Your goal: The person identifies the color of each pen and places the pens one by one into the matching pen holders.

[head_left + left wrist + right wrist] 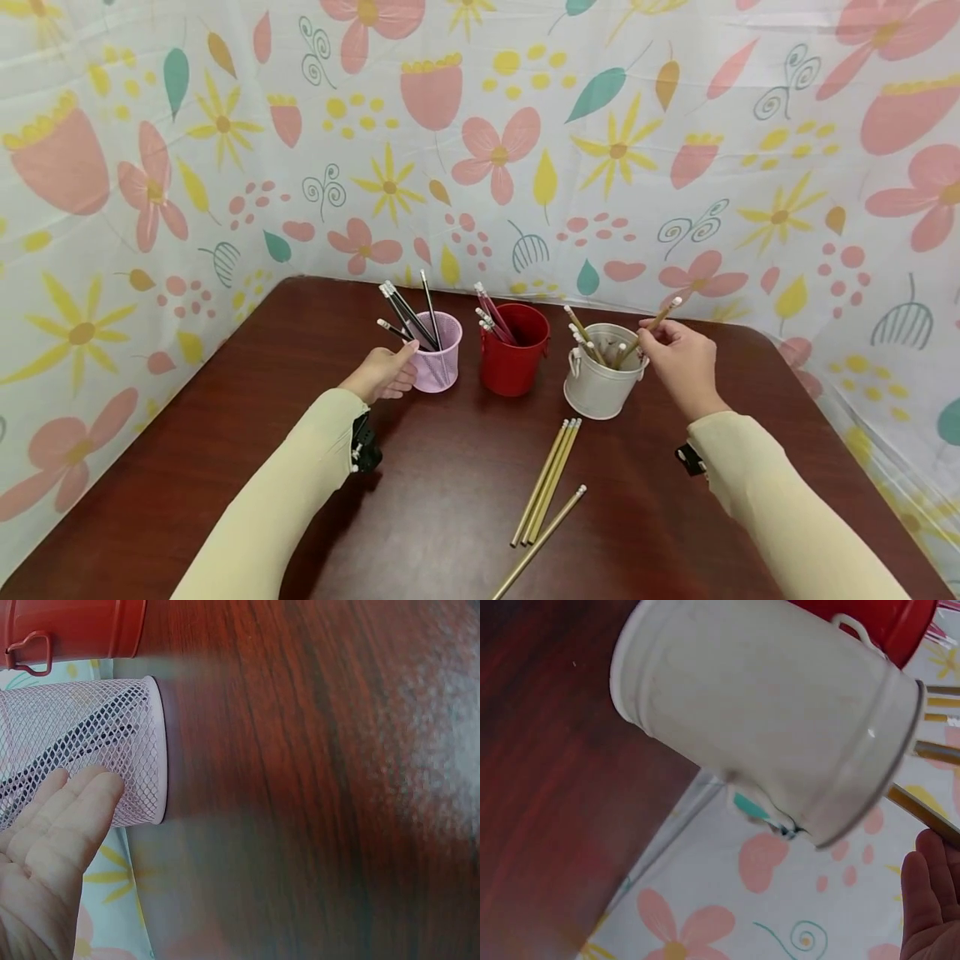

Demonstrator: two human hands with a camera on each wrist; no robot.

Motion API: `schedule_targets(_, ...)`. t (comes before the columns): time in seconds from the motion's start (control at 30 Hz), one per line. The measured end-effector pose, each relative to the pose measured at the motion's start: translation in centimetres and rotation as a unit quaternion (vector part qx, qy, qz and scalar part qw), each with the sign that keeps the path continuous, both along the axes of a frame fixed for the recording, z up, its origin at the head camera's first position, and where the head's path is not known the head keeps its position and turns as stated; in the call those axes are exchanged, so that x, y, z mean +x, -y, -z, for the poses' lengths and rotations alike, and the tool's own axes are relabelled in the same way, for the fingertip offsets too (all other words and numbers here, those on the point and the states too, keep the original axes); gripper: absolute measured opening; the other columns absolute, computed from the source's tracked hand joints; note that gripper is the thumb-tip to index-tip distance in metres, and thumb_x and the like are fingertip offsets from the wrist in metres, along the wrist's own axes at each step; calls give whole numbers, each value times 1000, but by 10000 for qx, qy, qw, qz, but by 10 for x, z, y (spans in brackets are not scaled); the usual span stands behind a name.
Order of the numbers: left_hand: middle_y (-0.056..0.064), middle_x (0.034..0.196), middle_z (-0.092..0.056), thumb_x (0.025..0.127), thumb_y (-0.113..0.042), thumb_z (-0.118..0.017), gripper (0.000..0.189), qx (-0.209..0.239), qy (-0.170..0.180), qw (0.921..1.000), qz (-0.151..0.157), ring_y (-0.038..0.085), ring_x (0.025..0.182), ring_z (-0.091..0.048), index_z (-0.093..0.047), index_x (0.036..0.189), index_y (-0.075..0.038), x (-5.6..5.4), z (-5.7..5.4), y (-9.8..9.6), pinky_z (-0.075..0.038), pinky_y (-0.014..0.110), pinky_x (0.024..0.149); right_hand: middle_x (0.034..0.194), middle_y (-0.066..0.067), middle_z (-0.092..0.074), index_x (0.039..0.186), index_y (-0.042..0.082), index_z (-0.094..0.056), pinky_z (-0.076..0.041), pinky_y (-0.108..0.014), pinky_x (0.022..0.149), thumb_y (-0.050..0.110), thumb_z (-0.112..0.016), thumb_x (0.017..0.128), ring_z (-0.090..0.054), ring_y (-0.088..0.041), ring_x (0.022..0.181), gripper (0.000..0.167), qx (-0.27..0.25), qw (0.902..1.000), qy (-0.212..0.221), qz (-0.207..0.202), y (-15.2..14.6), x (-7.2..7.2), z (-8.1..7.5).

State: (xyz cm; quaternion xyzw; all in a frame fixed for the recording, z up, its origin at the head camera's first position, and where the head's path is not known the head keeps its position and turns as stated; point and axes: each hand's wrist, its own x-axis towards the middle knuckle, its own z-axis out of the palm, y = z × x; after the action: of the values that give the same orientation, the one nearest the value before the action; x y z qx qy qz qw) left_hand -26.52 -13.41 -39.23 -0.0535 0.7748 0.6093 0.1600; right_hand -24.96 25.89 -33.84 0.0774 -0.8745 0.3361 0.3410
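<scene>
My right hand pinches a gold pencil with a white eraser. The pencil slants down into the white bucket, where several other gold pencils lean; its lower end is hidden there. In the right wrist view the fingertips are just beyond the bucket rim. My left hand is at the left side of the pink mesh cup, its thumb at the rim beside a low-leaning black pencil. In the left wrist view, its nearly straight fingers overlap the mesh wall. Several black pencils stand in that cup.
Between the two stands a red bucket with several dark red pencils. Three gold pencils lie side by side on the brown table, with another gold pencil angled near them. A flower-patterned curtain hangs behind the table.
</scene>
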Motion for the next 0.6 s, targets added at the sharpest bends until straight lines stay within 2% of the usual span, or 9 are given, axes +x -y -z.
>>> schedule_targets(0.23,39,123,-50,103,-38,-35,66,-41,80,9999,61,48,117,-51,-47,122,24,1,-2,-3,-42,52,97,67,-13,-67,86,-3,-74,-32,-16,47,7,-63,83,-42,7,51,15,-70,9997,242,-6,0,3,20)
schedule_targets(0.37,38,124,-50,103,-39,-36,66,-40,179,9998,12,47,117,-51,-47,123,23,0,-1,-3,-42,52,98,67,-13,-67,87,-2,-74,-33,-13,49,5,-64,81,-43,10,53,14,-133,9997,185,-8,-1,5,30)
schedule_targets(0.47,37,121,-54,101,-42,-39,68,-39,150,9999,33,46,114,-54,-50,121,22,-4,4,-1,-44,52,95,68,-13,-68,87,-1,-74,-32,-12,51,4,-64,80,-44,8,55,14,-130,9999,51,41,-1,5,34)
schedule_targets(0.5,37,119,-55,101,-44,-40,69,-35,143,9999,43,45,112,-56,-51,119,21,-5,5,0,-45,51,95,71,-14,-69,88,-1,-74,-32,-12,51,5,-64,81,-46,5,56,15,-117,9999,26,73,0,6,34)
schedule_targets(0.53,35,114,-59,98,-49,-44,71,80,52,9998,165,43,107,-60,-56,115,19,-14,16,6,-48,50,90,73,-14,-69,89,-1,-74,-32,-12,52,6,-64,81,-49,1,58,14,-90,9999,2,99,0,6,35)
schedule_targets(0.6,34,111,-61,95,-53,-47,74,94,43,9998,198,41,104,-62,-58,113,18,-16,19,8,-50,49,88,79,-16,-71,90,-2,-74,-34,-15,54,6,-65,81,-55,-10,60,15,25,9998,-22,172,-1,6,37)
